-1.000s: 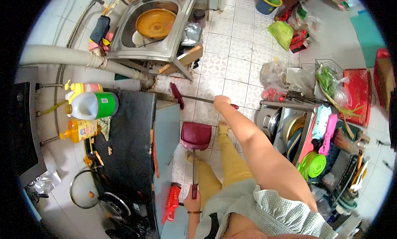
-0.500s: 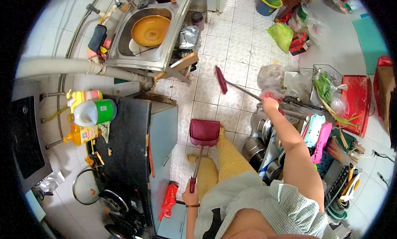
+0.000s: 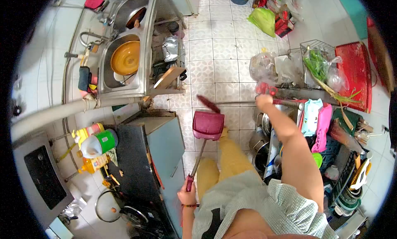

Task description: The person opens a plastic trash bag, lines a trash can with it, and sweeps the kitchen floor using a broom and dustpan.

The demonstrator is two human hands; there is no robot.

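Note:
My left hand (image 3: 187,194) is closed round the handle of a long-handled dustpan (image 3: 208,124), whose dark red pan rests on the tiled floor by my feet. Out to the right, my right hand (image 3: 263,102) grips the grey stick of a broom (image 3: 208,103). The broom's dark red bristle head lies just beyond the far lip of the dustpan, close to it; whether they touch I cannot tell. Any dirt between them is too small to make out.
To the left stand a black counter (image 3: 136,156) with bottles and a steel sink (image 3: 145,65) holding an orange basin (image 3: 125,58). On the right are pots (image 3: 259,148), plastic bags (image 3: 263,67), a wire basket of greens (image 3: 316,63) and a red box (image 3: 353,76).
The broom head has swung toward me and left, from farther out on the floor to the dustpan's far edge. The dustpan has shifted slightly right. My view has turned a little.

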